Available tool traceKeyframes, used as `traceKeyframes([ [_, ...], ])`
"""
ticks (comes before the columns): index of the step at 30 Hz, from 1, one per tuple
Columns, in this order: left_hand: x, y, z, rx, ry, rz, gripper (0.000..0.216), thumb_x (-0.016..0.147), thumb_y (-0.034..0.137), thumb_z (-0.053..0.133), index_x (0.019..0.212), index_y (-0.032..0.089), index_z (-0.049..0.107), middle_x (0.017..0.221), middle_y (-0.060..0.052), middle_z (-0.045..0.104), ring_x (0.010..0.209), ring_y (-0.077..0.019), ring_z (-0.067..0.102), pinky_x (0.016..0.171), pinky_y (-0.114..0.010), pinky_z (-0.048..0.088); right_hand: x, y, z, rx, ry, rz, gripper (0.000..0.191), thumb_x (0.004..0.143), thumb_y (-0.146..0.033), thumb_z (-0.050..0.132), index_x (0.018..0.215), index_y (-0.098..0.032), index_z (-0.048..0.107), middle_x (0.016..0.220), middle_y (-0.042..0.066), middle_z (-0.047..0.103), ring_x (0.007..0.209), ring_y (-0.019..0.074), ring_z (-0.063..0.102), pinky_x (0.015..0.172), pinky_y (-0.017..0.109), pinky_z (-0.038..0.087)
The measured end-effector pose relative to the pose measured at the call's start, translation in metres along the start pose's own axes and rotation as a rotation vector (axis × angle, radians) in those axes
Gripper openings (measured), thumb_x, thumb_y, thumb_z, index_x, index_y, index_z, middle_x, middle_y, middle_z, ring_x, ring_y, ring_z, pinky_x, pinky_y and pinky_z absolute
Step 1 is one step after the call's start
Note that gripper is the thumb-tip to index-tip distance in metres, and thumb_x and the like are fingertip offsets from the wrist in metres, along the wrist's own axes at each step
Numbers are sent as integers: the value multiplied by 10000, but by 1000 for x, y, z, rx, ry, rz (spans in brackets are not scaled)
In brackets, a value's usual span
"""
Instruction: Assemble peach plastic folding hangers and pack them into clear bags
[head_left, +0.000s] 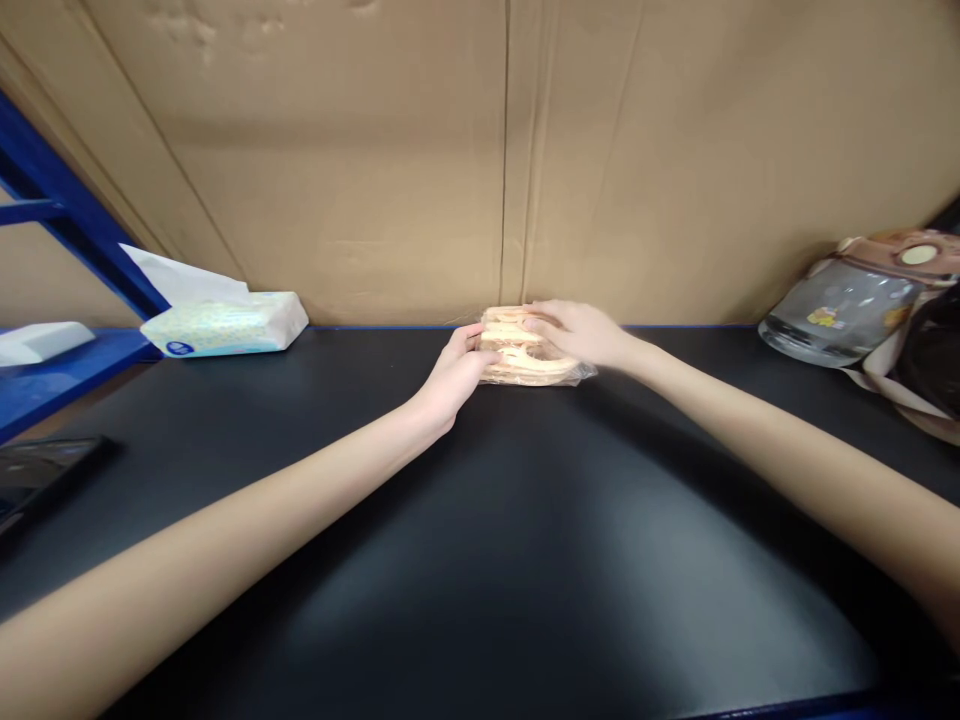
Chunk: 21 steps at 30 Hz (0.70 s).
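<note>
A clear plastic bag of curved peach-coloured pieces [525,376] lies at the back of the black table, close to the cardboard wall. What the pieces are, I cannot tell. My left hand [456,375] grips the bag's left end, its thumb in front and the fingers partly hidden behind. Over the upper right side is my right hand [585,333], with its fingers curled onto the bag from above. The front right corner of the crinkled plastic shows below that hand.
A tissue pack [232,325] with one tissue pulled up stands back left, near a blue metal frame [90,245]. A dark flat device [45,470] lies at the left edge. On the right stands a clear water bottle [832,310] with a brown lid and strap.
</note>
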<state>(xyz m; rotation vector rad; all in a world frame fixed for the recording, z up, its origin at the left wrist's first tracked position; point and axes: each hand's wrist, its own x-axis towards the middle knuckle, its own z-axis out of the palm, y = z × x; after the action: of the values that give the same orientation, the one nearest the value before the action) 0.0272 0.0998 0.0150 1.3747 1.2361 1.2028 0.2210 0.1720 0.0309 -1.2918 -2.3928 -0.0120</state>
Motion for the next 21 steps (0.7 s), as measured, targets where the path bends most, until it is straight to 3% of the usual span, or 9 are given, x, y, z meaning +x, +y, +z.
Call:
traceKeyframes([
  [3, 3, -1, -3, 46, -29, 18, 372, 951, 311, 608, 1289, 167, 553, 1291, -107, 590, 1118, -254, 615, 940, -484, 526, 0, 4, 3, 17, -36, -65, 510, 1006, -488, 331, 1342, -204, 589, 1374, 91, 619, 1230, 267, 581, 980, 405, 446],
  [6, 1, -1, -6, 160, -65, 50, 427, 947, 264, 596, 1349, 162, 498, 1357, -132, 557, 1196, -276, 583, 1009, -515, 481, 3, 10, 4, 13, -63, -113, 508, 1011, -474, 322, 1336, -186, 585, 1369, 109, 619, 1228, 281, 584, 998, 443, 445],
  [9, -9, 3, -5, 333, -57, 142, 620, 900, 183, 584, 1466, 131, 336, 1544, -187, 360, 1436, -297, 338, 1190, -522, 252, 7, 13, 0, -9, -64, -166, 482, 1012, -442, 337, 1290, -164, 617, 1327, 122, 648, 1195, 287, 607, 1006, 454, 443],
  [12, -34, 7, 0, 506, -87, 269, 794, 851, 187, 600, 1522, 69, 191, 1640, -198, 111, 1527, -280, 40, 1241, -490, 32, 5, 7, -14, -26, -11, -205, 479, 1019, -398, 330, 1296, -125, 610, 1346, 147, 631, 1238, 303, 579, 1046, 480, 407],
  [16, -75, 5, 5, 663, -216, 397, 766, 860, 228, 575, 1526, 88, 224, 1649, -148, 125, 1532, -246, 38, 1251, -459, 68, -24, -17, -40, -23, 137, -230, 532, 1032, -428, 314, 1381, -90, 531, 1386, 173, 593, 1299, 299, 528, 1080, 482, 383],
  [19, -95, 0, 2, 905, -353, 479, 661, 942, 298, 500, 1518, 74, 265, 1627, -159, 213, 1525, -243, 106, 1242, -466, 162, -66, -40, -48, -102, 318, -411, 396, 991, -344, 456, 1216, -78, 645, 1259, 172, 672, 1228, 308, 582, 1011, 465, 460],
  [21, -101, -3, -2, 1044, -415, 462, 611, 992, 368, 429, 1509, 70, 300, 1615, -164, 245, 1520, -261, 131, 1223, -496, 223, -97, -51, -42, -147, 307, -510, 293, 967, -282, 503, 1098, -108, 699, 1144, 140, 725, 1102, 279, 657, 937, 426, 527],
])
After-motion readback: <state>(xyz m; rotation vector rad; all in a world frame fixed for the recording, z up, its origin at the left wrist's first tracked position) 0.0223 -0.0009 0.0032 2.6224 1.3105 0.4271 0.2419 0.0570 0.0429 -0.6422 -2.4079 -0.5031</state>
